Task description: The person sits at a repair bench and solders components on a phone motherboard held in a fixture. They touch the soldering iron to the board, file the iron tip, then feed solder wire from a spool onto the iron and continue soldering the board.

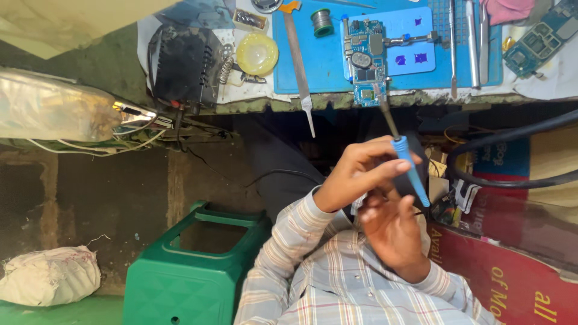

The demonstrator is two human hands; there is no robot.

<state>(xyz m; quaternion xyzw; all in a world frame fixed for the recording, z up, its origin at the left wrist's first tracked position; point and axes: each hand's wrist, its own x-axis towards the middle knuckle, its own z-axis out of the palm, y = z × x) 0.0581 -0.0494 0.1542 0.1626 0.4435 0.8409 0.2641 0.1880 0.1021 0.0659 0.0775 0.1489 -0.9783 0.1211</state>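
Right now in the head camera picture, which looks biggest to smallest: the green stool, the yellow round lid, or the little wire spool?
1. Green plastic stool, by far the largest, though it is also nearer the camera.
2. Yellow round lid.
3. Wire spool, smallest.
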